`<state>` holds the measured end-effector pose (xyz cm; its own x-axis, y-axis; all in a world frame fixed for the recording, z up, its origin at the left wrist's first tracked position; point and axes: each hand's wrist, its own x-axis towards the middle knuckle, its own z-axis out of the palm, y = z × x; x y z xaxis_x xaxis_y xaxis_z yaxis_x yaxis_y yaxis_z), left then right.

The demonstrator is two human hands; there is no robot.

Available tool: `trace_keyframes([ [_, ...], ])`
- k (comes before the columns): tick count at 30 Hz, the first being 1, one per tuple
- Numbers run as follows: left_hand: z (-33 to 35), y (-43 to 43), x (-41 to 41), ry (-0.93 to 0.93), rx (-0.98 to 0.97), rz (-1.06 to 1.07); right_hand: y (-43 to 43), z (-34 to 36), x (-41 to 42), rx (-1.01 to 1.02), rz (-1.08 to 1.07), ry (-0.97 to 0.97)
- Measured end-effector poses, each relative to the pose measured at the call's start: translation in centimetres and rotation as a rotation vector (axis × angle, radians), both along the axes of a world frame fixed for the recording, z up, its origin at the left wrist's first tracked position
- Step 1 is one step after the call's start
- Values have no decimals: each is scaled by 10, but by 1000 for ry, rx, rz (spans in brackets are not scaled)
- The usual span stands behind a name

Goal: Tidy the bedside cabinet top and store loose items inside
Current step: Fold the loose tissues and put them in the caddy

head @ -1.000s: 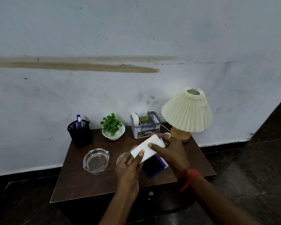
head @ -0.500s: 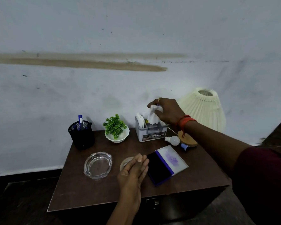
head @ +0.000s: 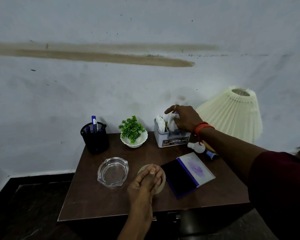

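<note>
At the back of the brown cabinet top (head: 97,201), my right hand (head: 185,118) reaches over the grey organizer box (head: 173,140). It pinches a crumpled white paper (head: 171,120) that stands in the box's middle compartment. My left hand (head: 145,181) is held edgewise with straight fingers over a round beige coaster (head: 161,187) near the front and holds nothing. An open purple ink pad (head: 187,174) lies just right of that hand. A small white bulb (head: 197,147) and a blue-capped item (head: 211,155) lie under my right forearm.
A glass ashtray (head: 113,172) sits left of the coaster. A black mesh pen holder (head: 95,137) and a white bowl with a green plant (head: 133,134) stand along the back. A cream pleated lamp shade (head: 232,115) rises at the right. The wall is close behind.
My right hand carried the white paper from over the ink pad to the organizer box and now holds it lower inside. My left hand let go of it and stays over the coaster.
</note>
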<state>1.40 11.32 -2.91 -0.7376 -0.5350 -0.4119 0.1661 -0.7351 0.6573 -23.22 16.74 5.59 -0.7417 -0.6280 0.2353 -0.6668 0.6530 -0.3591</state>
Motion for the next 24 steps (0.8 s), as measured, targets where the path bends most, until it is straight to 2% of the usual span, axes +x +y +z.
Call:
trace_keyframes([
  [16, -6, -5, 5, 0, 15, 11, -15, -14, -8, -10, -98, 101],
  [24, -7, -8, 5, -5, 28, 11, -17, -22, -5, 67, -70, 102],
])
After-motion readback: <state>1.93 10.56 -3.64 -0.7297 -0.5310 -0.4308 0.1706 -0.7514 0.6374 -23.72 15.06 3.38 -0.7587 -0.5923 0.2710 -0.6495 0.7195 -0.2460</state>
